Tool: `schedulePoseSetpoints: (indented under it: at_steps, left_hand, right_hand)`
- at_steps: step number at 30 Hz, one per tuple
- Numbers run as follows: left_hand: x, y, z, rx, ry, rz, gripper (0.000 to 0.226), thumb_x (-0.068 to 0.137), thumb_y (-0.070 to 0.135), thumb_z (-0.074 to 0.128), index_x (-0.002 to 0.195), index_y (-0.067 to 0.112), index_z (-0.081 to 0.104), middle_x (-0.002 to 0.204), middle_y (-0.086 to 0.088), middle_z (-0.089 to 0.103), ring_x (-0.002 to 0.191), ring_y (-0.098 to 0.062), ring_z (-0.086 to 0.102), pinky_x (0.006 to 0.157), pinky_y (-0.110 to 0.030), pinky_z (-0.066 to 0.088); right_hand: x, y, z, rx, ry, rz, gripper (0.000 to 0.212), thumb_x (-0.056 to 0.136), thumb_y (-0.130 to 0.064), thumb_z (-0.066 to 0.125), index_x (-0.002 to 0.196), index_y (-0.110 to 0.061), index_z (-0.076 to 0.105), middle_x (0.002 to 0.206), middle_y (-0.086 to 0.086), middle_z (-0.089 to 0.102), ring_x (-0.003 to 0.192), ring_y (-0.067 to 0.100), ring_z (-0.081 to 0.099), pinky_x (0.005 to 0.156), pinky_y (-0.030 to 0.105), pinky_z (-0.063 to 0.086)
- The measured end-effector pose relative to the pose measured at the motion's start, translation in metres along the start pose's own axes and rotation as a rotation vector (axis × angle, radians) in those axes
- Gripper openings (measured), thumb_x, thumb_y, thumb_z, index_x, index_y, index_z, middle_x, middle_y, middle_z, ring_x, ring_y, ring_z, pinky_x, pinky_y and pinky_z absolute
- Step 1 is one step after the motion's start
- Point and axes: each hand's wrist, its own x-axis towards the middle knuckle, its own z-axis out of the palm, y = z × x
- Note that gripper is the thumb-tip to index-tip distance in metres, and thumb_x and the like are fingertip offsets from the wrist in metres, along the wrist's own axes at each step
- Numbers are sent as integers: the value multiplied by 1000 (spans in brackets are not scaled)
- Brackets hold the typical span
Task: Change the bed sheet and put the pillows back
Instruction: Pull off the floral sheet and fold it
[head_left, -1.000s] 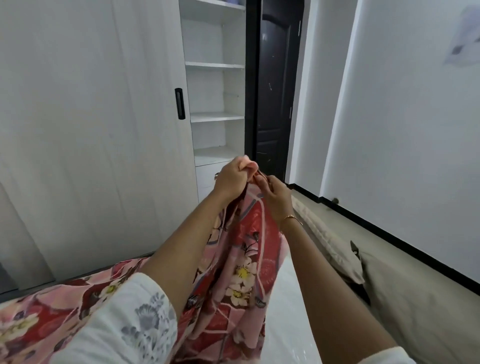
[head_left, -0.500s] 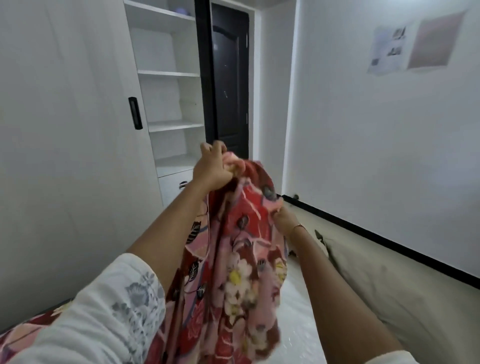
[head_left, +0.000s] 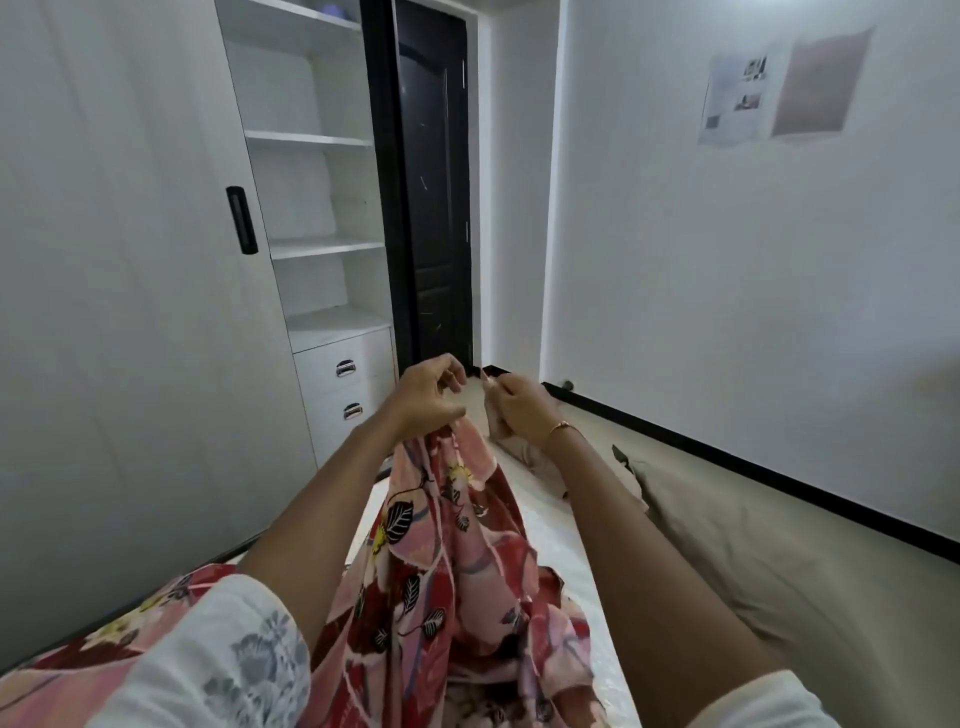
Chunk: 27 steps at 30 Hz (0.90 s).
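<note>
A red and pink floral bed sheet (head_left: 441, 561) hangs bunched from my left hand (head_left: 426, 397), which grips its top, and trails over my left arm and down onto the bare white mattress (head_left: 550, 525). My right hand (head_left: 519, 405) is just to the right, a short gap away, with its fingers pinched on a pale strip of cloth that looks like the sheet's edge. A large beige pillow (head_left: 769, 561) lies along the mattress's right side. A second beige pillow (head_left: 535, 460) lies beyond it, partly hidden by my right wrist.
A white wardrobe (head_left: 130, 312) with a sliding door stands close on the left, with open shelves (head_left: 322, 244) and two drawers (head_left: 345, 384). A dark door (head_left: 431, 208) is ahead. On the right is a white wall with a black skirting (head_left: 753, 467).
My hands have come down from the raised position and drawn slightly apart. The sheet bunch now hangs lower, with more of it resting on the mattress.
</note>
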Motion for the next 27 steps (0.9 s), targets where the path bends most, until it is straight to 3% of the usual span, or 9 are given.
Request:
schedulePoseSetpoints:
  at_steps: [3, 5, 7, 12, 16, 19, 21, 25, 27]
  left_hand:
    - [-2, -4, -2, -245, 65, -18, 27, 83, -3, 56, 85, 22, 49, 84, -2, 55, 79, -17, 56, 73, -24, 49]
    - [-2, -2, -4, -271, 29, 1, 22, 84, 3, 61, 87, 21, 50, 85, -2, 57, 79, -17, 57, 75, -26, 49]
    - [-3, -4, -7, -20, -26, 74, 24, 82, 13, 68, 93, 20, 48, 89, -1, 54, 80, -17, 57, 70, -22, 48]
    - [-23, -31, 3, 609, 118, 89, 24, 90, 22, 55, 109, 12, 42, 99, -3, 48, 71, -18, 52, 60, -27, 40]
    - [-46, -66, 8, 833, -104, -247, 34, 92, 18, 49, 123, 10, 39, 120, -12, 48, 102, -29, 56, 77, -35, 43]
    - [-55, -83, 8, 848, -188, -434, 31, 91, 17, 48, 121, 10, 53, 119, -13, 55, 109, -28, 55, 83, -32, 45]
    - [-47, -80, 9, 690, -109, -477, 26, 90, 10, 46, 112, 4, 59, 116, -16, 59, 106, -30, 57, 81, -32, 45]
    - [2, -41, 3, -53, 525, -518, 17, 90, 1, 48, 104, 3, 58, 107, -15, 62, 96, -30, 57, 75, -32, 43]
    - [32, -2, -6, -321, 694, -403, 12, 89, 5, 50, 100, 9, 54, 92, -3, 60, 84, -22, 54, 65, -22, 43]
  right_hand:
    - [-6, -8, 16, -219, -251, 3, 24, 94, -16, 52, 117, -20, 48, 83, 6, 61, 60, 12, 61, 53, 24, 56]
    - [-2, -5, 29, -354, -114, -14, 8, 95, -17, 47, 95, -19, 55, 85, 7, 59, 74, 19, 61, 73, 39, 58]
    - [1, 1, 34, -322, 137, -36, 16, 94, -18, 43, 85, -21, 55, 84, 5, 57, 81, 23, 58, 80, 42, 53]
    - [-5, -7, 28, -94, 520, 17, 29, 93, -3, 31, 89, -2, 59, 81, 9, 55, 77, 23, 52, 65, 29, 39]
    - [-4, -2, 7, 175, 758, 127, 35, 95, 0, 26, 96, 7, 60, 70, 7, 51, 67, 21, 49, 52, 25, 38]
    - [-10, 11, -6, 152, 829, 115, 35, 98, -2, 25, 106, 4, 58, 85, 17, 59, 71, 25, 54, 46, 22, 33]
    - [-13, 19, -11, 102, 858, 70, 35, 96, 0, 27, 115, 1, 56, 98, 21, 63, 84, 30, 59, 55, 20, 34]
    - [-5, 31, -29, -86, 904, -58, 42, 96, -2, 34, 136, -5, 44, 121, 22, 58, 112, 33, 54, 83, 23, 35]
    - [6, 33, -45, -197, 908, -139, 41, 97, -9, 37, 137, -10, 44, 121, 22, 59, 111, 34, 55, 88, 33, 40]
